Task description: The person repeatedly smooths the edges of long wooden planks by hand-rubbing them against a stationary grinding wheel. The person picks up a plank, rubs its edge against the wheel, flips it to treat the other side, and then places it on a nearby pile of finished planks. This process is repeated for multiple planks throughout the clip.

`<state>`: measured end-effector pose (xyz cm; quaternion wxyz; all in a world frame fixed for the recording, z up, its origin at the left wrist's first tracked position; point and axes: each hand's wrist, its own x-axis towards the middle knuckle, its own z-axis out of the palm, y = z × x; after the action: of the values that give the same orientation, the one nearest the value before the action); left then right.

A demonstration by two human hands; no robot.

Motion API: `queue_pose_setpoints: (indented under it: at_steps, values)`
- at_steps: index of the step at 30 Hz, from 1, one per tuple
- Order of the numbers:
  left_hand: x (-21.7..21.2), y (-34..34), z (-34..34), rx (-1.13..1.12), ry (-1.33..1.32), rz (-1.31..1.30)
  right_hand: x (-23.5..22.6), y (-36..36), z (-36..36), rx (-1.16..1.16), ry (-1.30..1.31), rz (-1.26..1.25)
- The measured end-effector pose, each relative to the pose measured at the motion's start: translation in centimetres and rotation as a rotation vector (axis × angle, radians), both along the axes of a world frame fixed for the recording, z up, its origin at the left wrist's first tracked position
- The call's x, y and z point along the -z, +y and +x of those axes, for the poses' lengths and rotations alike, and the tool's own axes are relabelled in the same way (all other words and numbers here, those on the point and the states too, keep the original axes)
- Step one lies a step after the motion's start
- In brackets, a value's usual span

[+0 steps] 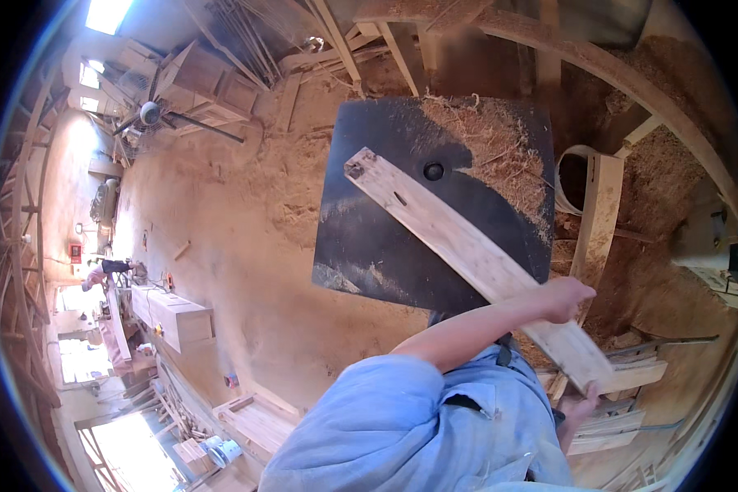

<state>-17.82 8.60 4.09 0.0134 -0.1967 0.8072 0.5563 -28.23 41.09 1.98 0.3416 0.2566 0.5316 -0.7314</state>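
A long, slightly curved pale wooden plank (459, 242) lies diagonally across a dark metal machine table (369, 246), its far end pointing up-left. My left hand (567, 297), reaching out of a light blue sleeve, grips the plank's edge about two thirds of the way along. My right hand (580, 408) holds the plank's near end from underneath, and the board partly hides it. Sawdust and shavings (492, 148) cover the table's far right corner, next to a round hole (434, 170).
Sawdust covers the floor (246, 246). Cut boards are stacked (623, 402) below my hands. Another curved plank (596, 217) leans right of the table. A floor fan (149, 113), a wooden workbench (172, 316) and a distant person (98, 272) are at left.
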Motion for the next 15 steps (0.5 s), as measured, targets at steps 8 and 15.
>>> queue_pose_setpoints:
  at_steps: [8,15]
  values:
    - [-1.9,-8.8,20.1,-1.297,0.171,-0.733,0.5,0.3,2.8,-0.225,-0.093,0.318]
    - [4.1,-19.8,23.0,-1.751,0.311,-0.107,0.7,0.2,1.9,-0.634,-0.197,0.146]
